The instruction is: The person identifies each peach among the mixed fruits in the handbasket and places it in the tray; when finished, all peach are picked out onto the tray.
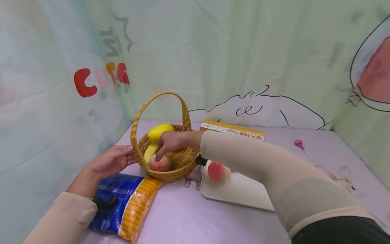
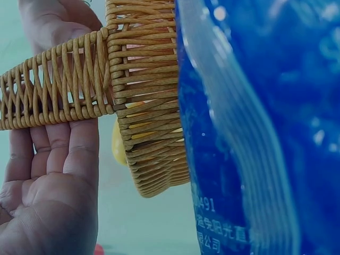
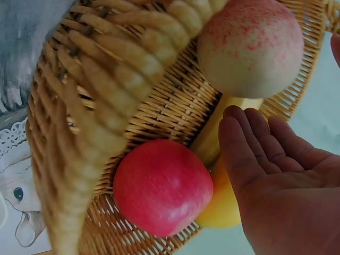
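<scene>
A wicker basket (image 1: 179,176) with a tall hoop handle holds a peach (image 1: 160,164), a red apple (image 3: 162,187) and yellow bananas (image 1: 159,132). My left hand (image 1: 114,159) touches the left side of the basket at the base of the handle. In the left wrist view its straight fingers pass behind the woven handle (image 2: 58,79). Over the basket, my right hand (image 1: 170,142) reaches down to the peach. The right wrist view shows its fingers nearly straight, the tips beside the peach (image 3: 252,50) and above a banana (image 3: 212,135). My right hand hides part of the fruit from the head view.
A blue and orange bag (image 1: 125,200) lies in front of the basket, near my left forearm. On a white board (image 1: 240,193) rests another peach (image 1: 217,172), below my right sleeve. A pasta box (image 1: 231,128) lies behind; a lollipop (image 1: 300,144) is at right.
</scene>
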{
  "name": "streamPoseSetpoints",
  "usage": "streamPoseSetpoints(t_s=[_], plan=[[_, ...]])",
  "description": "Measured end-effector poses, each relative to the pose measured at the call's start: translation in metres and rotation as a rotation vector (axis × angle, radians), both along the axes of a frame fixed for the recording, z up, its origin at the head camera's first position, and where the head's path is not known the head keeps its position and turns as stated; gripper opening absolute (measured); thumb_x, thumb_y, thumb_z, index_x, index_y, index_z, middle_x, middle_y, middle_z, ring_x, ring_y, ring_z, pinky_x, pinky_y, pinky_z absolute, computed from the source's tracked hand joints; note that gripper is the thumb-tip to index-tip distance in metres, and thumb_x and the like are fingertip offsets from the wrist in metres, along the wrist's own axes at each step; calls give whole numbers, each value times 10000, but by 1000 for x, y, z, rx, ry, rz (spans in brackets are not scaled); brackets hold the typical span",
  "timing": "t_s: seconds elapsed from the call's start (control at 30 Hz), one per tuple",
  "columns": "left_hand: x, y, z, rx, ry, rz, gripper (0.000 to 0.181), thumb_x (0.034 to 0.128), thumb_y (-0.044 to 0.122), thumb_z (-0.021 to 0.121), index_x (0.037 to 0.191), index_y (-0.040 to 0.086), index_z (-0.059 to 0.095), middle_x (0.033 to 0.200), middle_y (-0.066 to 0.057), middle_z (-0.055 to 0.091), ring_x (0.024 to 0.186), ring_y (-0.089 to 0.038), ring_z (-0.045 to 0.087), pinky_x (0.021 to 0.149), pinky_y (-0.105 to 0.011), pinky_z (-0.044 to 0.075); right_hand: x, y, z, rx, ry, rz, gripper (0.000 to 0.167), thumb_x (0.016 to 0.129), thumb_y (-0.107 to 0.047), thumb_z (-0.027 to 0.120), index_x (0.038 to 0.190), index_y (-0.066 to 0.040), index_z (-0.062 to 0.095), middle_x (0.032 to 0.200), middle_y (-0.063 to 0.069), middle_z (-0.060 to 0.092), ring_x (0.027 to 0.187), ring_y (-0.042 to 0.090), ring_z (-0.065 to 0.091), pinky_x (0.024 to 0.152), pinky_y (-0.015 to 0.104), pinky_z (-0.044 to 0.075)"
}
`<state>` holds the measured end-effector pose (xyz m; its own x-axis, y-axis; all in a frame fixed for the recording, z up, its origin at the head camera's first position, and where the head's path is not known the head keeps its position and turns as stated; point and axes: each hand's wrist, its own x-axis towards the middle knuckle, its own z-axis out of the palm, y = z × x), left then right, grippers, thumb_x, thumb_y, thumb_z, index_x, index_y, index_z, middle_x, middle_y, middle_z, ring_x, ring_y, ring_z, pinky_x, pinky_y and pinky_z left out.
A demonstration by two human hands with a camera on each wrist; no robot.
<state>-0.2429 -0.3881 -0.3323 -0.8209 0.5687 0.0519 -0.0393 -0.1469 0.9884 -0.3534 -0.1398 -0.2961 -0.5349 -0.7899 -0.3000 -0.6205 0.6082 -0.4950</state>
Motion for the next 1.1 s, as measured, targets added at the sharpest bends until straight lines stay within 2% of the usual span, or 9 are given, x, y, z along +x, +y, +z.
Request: streamPoseSetpoints(t_s=[0.17,0.3,0.63,0.7,0.87,1.1], plan=[[0,2,1,-20,-23,31,437,1140,147,319,1199,148,752,1222,20,746,1171,-118,688,1072,-262,515,1,-13,-3,115,25,23,434,866,-489,803,1096,-128,732,925,-26,615,911,142,559,764,247,450],[0,3,1,-33,-24,51,441,1139,150,320,1185,160,758,1214,28,748,1165,-110,689,1066,-259,518,2,-19,-4,156,47,41,469,869,-497,797,1150,-128,729,1004,-35,667,959,142,585,835,253,483],[2,4,3,-61,-45,106,374,1132,190,387,1152,168,760,1175,32,755,1133,-117,699,1050,-261,530,2,-25,-10,173,1,69,395,874,-429,814,1073,-114,683,951,5,600,973,176,576,854,264,470],[2,4,3,-65,-47,114,366,1131,195,396,1147,169,761,1166,31,757,1131,-122,700,1047,-262,532,3,-25,-12,169,15,78,399,873,-435,813,1073,-118,677,944,-2,592,965,173,571,843,262,464],[2,5,1,-60,-50,120,374,1131,192,394,1139,165,767,1157,27,761,1127,-127,702,1046,-266,534,3,-24,-13,154,114,138,375,877,-442,802,1009,-106,703,853,-20,581,876,156,549,758,231,435],[2,4,1,-57,-36,115,388,1134,184,378,1138,170,765,1153,32,760,1117,-116,704,1045,-260,533,1,-20,-10,149,161,123,342,866,-462,767,934,-137,682,809,-29,557,840,157,551,711,240,412]])
